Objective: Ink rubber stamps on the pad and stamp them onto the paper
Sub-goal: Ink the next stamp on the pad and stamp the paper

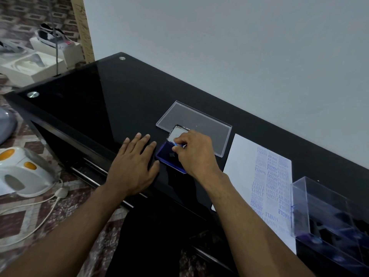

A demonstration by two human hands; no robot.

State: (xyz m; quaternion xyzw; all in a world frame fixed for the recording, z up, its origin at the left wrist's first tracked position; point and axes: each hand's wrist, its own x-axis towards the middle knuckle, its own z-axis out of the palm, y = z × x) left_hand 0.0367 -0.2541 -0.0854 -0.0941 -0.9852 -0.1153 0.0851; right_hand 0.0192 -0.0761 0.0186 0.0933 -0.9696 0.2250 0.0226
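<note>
The right hand (194, 151) pinches a small stamp (178, 145), of which only a blue bit shows between thumb and fingers, and holds it over the far end of the ink pad (167, 157); whether its face is pressed into the ink or just above it cannot be told, since the fingers cover it. The pad is a dark blue tray with its hinged lid (176, 132) tipped open behind it, and it sits on the black table (99, 100) right between the two hands. The left hand (134, 166) lies flat and relaxed on the table with fingers straight, its thumb touching or just beside the pad's near left edge, probably steadying it. The paper (242, 156) lies to the right of the pad, near but apart, already carrying many blue prints such as SAMPLE and FRAGILE in a band that runs along the sheet toward the near right. The strip of the sheet closest to the pad is bare, so the coming move is likely a short carry to the right by the hand that has the stamp, which is also the nearer one. A clear lid (199, 120) lies beyond the pad, and a clear box (319, 206) holding more stamps stands on the sheet's near right corner.
</note>
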